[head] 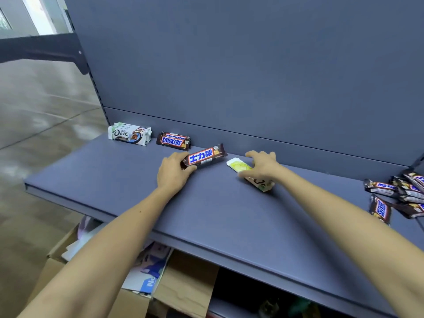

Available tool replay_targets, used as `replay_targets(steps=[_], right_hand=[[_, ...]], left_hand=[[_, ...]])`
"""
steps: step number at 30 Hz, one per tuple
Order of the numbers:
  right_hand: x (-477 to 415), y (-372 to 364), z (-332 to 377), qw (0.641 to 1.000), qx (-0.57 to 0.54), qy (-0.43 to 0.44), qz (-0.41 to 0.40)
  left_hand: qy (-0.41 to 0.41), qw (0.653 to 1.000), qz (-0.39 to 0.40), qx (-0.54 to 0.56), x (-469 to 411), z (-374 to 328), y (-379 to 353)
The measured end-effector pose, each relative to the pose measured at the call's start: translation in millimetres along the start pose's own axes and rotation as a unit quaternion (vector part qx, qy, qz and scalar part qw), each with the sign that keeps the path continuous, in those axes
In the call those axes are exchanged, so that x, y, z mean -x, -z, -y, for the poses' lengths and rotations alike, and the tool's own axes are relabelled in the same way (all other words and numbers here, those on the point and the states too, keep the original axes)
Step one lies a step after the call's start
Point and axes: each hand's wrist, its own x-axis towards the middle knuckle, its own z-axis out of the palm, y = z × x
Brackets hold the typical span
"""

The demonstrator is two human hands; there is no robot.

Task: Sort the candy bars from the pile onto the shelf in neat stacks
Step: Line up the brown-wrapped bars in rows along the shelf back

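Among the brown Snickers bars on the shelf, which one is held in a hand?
The brown bar with blue Chinese lettering, gripped at its end by the left hand. The stacked Snickers bars and the pile at right lie untouched.

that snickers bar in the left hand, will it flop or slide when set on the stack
The Snickers bar, gripped at one end by the left hand, juts out straight, so probably stiff. Its glossy wrapper may slide on the Snickers stack.

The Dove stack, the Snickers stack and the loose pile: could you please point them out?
Dove stack (129, 134): head view, front wrapper.
Snickers stack (173, 141): head view, front label.
Loose pile (400, 191): head view, middle bar.
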Motion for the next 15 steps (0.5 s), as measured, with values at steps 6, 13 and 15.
replay_targets(steps=[6, 13, 15], right_hand=[[-7.1, -2.1, 29.8, 0.969, -0.231, 0.085, -0.019], [-18.6, -8.7, 54.8, 0.954, -0.268, 0.110, -0.084], [-22.9, -11.9, 59.5, 0.949, -0.284, 0.093, -0.102]], left_hand=[[-0.145, 0.988, 0.049, 0.011, -8.1, 16.6, 4.1], [-0.101, 0.994, 0.015, 0.050, -17.7, 27.1, 6.8], [-0.091, 0.995, 0.008, 0.046, -21.1, 29.8, 6.7]])
